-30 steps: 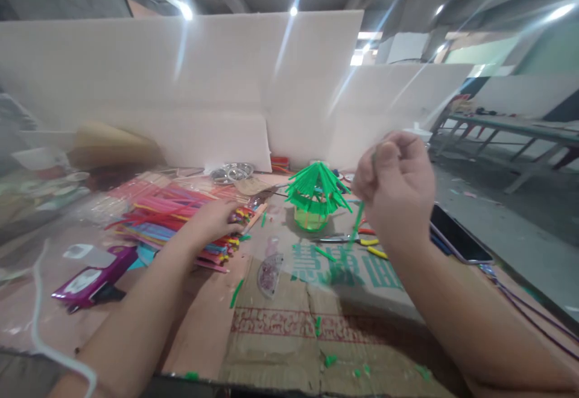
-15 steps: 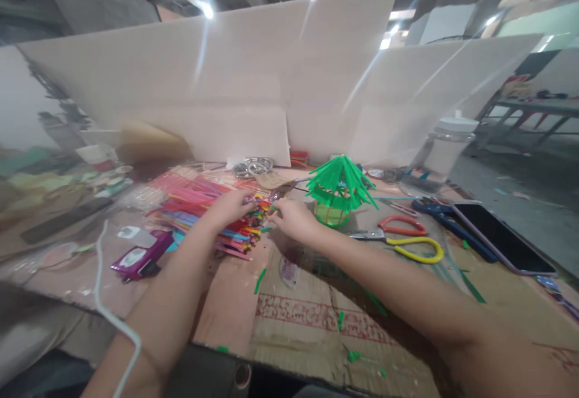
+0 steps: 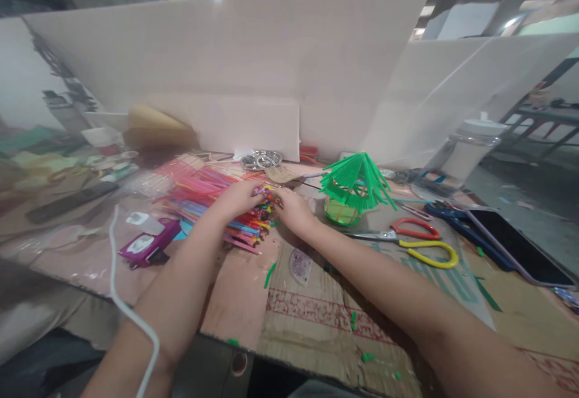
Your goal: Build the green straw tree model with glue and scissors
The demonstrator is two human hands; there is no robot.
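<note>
White board (image 3: pixel 226 42): stands upright behind a cluttered table, seen here through my remote head camera.
Table (image 3: pixel 239 283): pinkish surface, partly covered by brown cardboard (image 3: pixel 289 341) with red printing.
Bundle of coloured stems (image 3: pixel 194 184): pink, red, blue and yellow lengths lie left of centre, their ends toward the middle; I make out clear plastic (image 3: pixel 147 186) at the far end.
Phone (image 3: pixel 520 247): lies dark-screened at the right edge.
Clear bottle (image 3: pixel 456 157): white-lidded, at the right rear; I cannot tell whether it holds liquid.
Green model (image 3: pixel 357 184): a cone of green strips tops a basket-like base with pale green inside.
Scissors (image 3: pixel 392 236): red-and-yellow handles, just in front of the model.
Hands: left hand (image 3: pixel 246 198) and right hand (image 3: pixel 292 210) meet at the stem ends, fingertips close together; I cannot tell whether either pinches a stem.
Purple device (image 3: pixel 151 246): rests left of the forearms.
White cup (image 3: pixel 103 138): reddish low down, contents hidden from me.
Metal dish (image 3: pixel 246 161): round and shiny, behind the stems, contents unclear.
Green scraps (image 3: pixel 270 275): scattered across table and cardboard.
</note>
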